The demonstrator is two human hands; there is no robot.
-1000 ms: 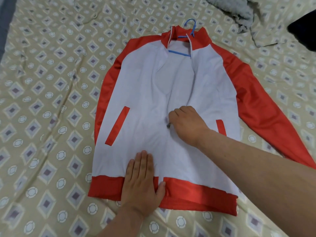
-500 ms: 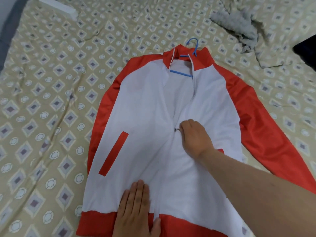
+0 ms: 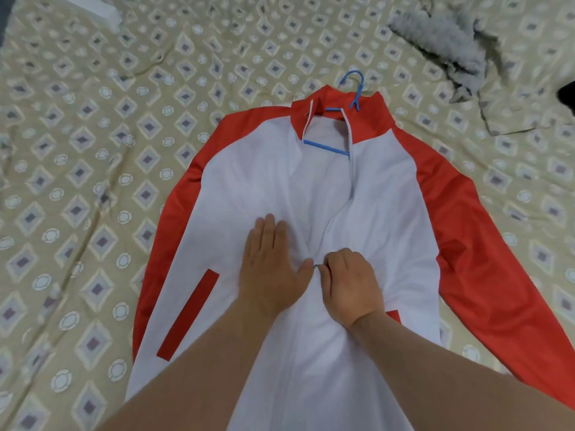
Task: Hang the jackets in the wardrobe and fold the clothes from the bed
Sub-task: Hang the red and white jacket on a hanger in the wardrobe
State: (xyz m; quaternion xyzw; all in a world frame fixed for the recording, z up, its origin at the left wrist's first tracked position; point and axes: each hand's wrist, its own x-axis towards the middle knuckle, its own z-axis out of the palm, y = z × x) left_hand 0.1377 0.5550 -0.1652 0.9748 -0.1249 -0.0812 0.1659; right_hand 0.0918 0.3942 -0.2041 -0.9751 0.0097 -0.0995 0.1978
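A beige patterned bedspread (image 3: 93, 150) fills the view. The right hand (image 3: 350, 283), fingers curled, pinches the zipper pull (image 3: 315, 266). Just beside it the left hand (image 3: 270, 269) presses flat, fingers straight, on the red-and-white jacket (image 3: 249, 181), which lies spread face-up on a blue hanger (image 3: 325, 147). A grey fleecy garment (image 3: 435, 35) lies well beyond.

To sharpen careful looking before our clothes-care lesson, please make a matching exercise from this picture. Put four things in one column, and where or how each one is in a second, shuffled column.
Column A
1. left hand
2. right hand
3. blue hanger
4. grey fluffy cloth

Column B
a. pinches the zip pull
b. inside the jacket, hook poking out past the collar
c. bunched on the bedspread, apart from the jacket
d. lies flat on the jacket's white front

Pairs: 1-d, 2-a, 3-b, 4-c
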